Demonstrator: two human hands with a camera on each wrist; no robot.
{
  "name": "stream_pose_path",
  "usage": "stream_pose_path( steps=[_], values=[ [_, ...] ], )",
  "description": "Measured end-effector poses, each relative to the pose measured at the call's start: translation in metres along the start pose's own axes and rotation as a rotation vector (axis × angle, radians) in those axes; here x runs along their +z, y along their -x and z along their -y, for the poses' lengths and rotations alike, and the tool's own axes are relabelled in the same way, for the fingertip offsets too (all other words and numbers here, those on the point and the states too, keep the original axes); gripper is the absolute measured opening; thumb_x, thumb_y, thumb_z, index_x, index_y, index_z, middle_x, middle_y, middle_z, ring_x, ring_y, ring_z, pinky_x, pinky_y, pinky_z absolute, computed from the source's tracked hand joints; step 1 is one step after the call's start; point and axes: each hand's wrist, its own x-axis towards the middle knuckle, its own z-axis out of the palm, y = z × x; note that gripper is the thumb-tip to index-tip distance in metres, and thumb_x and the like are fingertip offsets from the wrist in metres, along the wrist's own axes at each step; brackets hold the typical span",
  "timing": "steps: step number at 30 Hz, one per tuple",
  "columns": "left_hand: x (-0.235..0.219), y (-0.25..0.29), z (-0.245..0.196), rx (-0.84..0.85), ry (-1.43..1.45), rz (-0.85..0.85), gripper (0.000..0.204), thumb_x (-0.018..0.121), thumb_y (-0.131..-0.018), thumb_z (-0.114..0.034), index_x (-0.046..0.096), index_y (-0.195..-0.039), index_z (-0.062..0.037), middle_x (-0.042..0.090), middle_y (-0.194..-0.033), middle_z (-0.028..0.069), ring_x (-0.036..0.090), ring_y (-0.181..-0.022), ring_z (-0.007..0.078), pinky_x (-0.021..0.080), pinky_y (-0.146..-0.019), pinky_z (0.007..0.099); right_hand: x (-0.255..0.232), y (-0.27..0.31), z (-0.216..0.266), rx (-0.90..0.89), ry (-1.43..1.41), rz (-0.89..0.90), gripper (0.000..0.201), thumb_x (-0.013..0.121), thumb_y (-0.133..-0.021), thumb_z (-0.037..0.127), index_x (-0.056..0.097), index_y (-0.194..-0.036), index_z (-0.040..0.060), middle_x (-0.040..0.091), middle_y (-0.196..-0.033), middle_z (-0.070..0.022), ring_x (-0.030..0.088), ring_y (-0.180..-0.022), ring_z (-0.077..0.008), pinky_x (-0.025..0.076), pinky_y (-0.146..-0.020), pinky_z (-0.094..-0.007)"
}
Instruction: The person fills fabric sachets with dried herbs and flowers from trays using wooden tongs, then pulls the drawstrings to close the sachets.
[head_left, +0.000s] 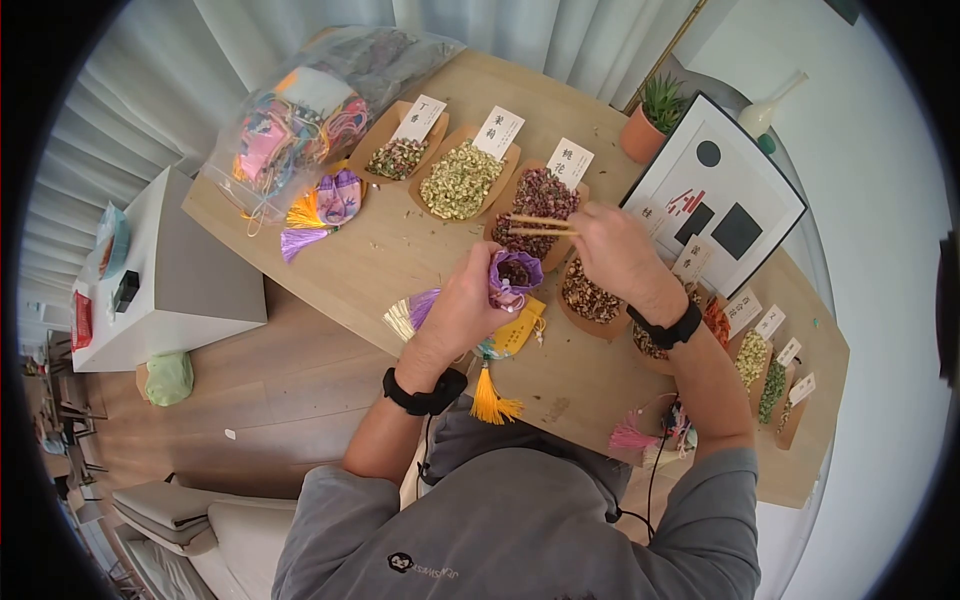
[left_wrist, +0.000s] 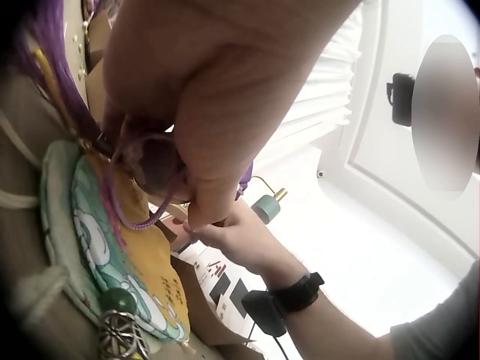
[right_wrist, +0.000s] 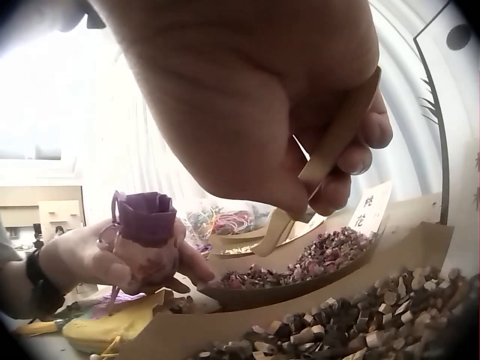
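In the head view my left hand (head_left: 465,305) grips a small purple drawstring pouch (head_left: 517,270), its mouth spread and dark bits inside. The right wrist view shows this pouch (right_wrist: 146,244) upright, with its purple collar standing up. My right hand (head_left: 622,258) pinches bamboo tweezers (head_left: 540,221), whose tips reach over the paper boat of dried pink buds (head_left: 547,192). From the right wrist, the tweezers (right_wrist: 341,139) appear as a flat strip between thumb and fingers. Below the pouch lies a yellow sachet (head_left: 522,328) with an orange tassel (head_left: 492,398).
Several labelled paper boats hold pale flowers (head_left: 458,182), brown chips (head_left: 588,292) and other dried herbs. A plastic bag of colourful sachets (head_left: 295,140) sits far left, beside a purple tasselled sachet (head_left: 338,198). On the right stand a framed board (head_left: 738,160) and a potted plant (head_left: 645,133).
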Motion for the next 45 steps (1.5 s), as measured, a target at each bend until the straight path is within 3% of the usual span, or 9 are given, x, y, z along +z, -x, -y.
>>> stream_pose_path(
  steps=[2, 6, 15, 21, 24, 30, 33, 38, 45],
  values=[
    [0.0, -0.001, -0.001, 0.003, 0.014, 0.0, 0.064, 0.091, -0.09, -0.014, 0.052, -0.139, -0.0001, 0.07, -0.121, 0.0192, 0.073, -0.111, 0.0298, 0.06, -0.092, 0.0406, 0.009, 0.005, 0.001, -0.1, -0.005, 0.104, 0.011, 0.073, -0.083, 0.001, 0.075, -0.094, 0.0017, 0.073, -0.098, -0.0153, 0.073, -0.1, -0.0345, 0.062, -0.087, -0.0463],
    [0.0, 0.0, 0.002, -0.018, 0.014, 0.009, 0.063, 0.091, -0.09, -0.013, 0.052, -0.138, -0.0001, 0.07, -0.121, 0.0186, 0.073, -0.109, 0.0287, 0.06, -0.091, 0.0398, 0.018, 0.006, 0.001, -0.135, 0.087, 0.086, 0.014, 0.074, -0.081, 0.002, 0.075, -0.095, 0.001, 0.072, -0.099, -0.0148, 0.073, -0.102, -0.0334, 0.062, -0.087, -0.0451],
    [0.003, 0.0, 0.005, -0.002, 0.006, 0.001, 0.062, 0.09, -0.091, -0.011, 0.052, -0.138, -0.0004, 0.068, -0.122, 0.0169, 0.072, -0.109, 0.0247, 0.061, -0.091, 0.038, 0.028, -0.003, -0.004, -0.025, 0.101, 0.124, 0.016, 0.074, -0.081, 0.0, 0.075, -0.096, -0.0013, 0.074, -0.103, -0.0177, 0.073, -0.105, -0.0345, 0.063, -0.09, -0.0437],
    [0.003, -0.001, 0.004, -0.028, 0.014, 0.01, 0.062, 0.09, -0.092, -0.012, 0.051, -0.14, -0.0001, 0.069, -0.122, 0.0159, 0.072, -0.107, 0.0224, 0.061, -0.091, 0.0365, 0.033, -0.005, -0.01, -0.004, 0.039, 0.112, 0.009, 0.075, -0.09, 0.005, 0.071, -0.093, -0.0021, 0.072, -0.097, -0.0193, 0.073, -0.101, -0.0394, 0.062, -0.089, -0.0493],
    [0.0, -0.001, -0.002, -0.051, 0.04, 0.011, 0.063, 0.09, -0.092, -0.012, 0.051, -0.141, -0.0005, 0.07, -0.12, 0.0148, 0.073, -0.105, 0.0209, 0.061, -0.091, 0.0361, 0.03, -0.003, -0.012, 0.013, 0.004, 0.087, 0.008, 0.073, -0.085, 0.001, 0.071, -0.092, -0.0022, 0.073, -0.098, -0.0192, 0.074, -0.101, -0.0392, 0.062, -0.089, -0.0483],
    [0.001, -0.004, -0.001, -0.045, 0.084, -0.038, 0.064, 0.09, -0.091, -0.011, 0.049, -0.139, 0.0001, 0.071, -0.118, 0.0149, 0.072, -0.104, 0.0185, 0.061, -0.09, 0.0356, -0.014, 0.006, -0.005, 0.05, -0.019, 0.036, 0.004, 0.07, -0.092, 0.003, 0.07, -0.091, -0.001, 0.071, -0.097, -0.0184, 0.073, -0.098, -0.0394, 0.061, -0.085, -0.0506],
    [-0.001, -0.006, -0.012, -0.111, 0.091, -0.047, 0.063, 0.09, -0.091, -0.011, 0.048, -0.137, 0.0005, 0.072, -0.116, 0.0146, 0.073, -0.103, 0.0184, 0.061, -0.09, 0.0358, -0.046, 0.012, 0.003, -0.021, 0.011, -0.065, 0.006, 0.07, -0.094, 0.005, 0.069, -0.09, -0.0005, 0.069, -0.093, -0.0167, 0.072, -0.095, -0.0381, 0.06, -0.081, -0.0491],
    [0.003, -0.011, -0.01, -0.09, 0.083, -0.088, 0.066, 0.091, -0.09, -0.01, 0.047, -0.138, 0.0, 0.072, -0.116, 0.0139, 0.073, -0.101, 0.0172, 0.062, -0.088, 0.0355, -0.088, 0.019, 0.024, -0.266, 0.173, -0.137, 0.009, 0.073, -0.083, 0.008, 0.068, -0.087, 0.0018, 0.063, -0.089, -0.0099, 0.068, -0.091, -0.0298, 0.058, -0.075, -0.0415],
    [0.002, -0.012, -0.019, -0.053, 0.159, -0.053, 0.067, 0.092, -0.09, -0.009, 0.046, -0.138, -0.0009, 0.071, -0.119, 0.0132, 0.071, -0.105, 0.015, 0.061, -0.089, 0.0333, -0.086, 0.022, 0.046, -0.487, 0.397, -0.248, 0.016, 0.071, -0.078, 0.012, 0.072, -0.091, 0.0024, 0.061, -0.09, -0.005, 0.063, -0.089, -0.0229, 0.054, -0.072, -0.036]
  ],
)
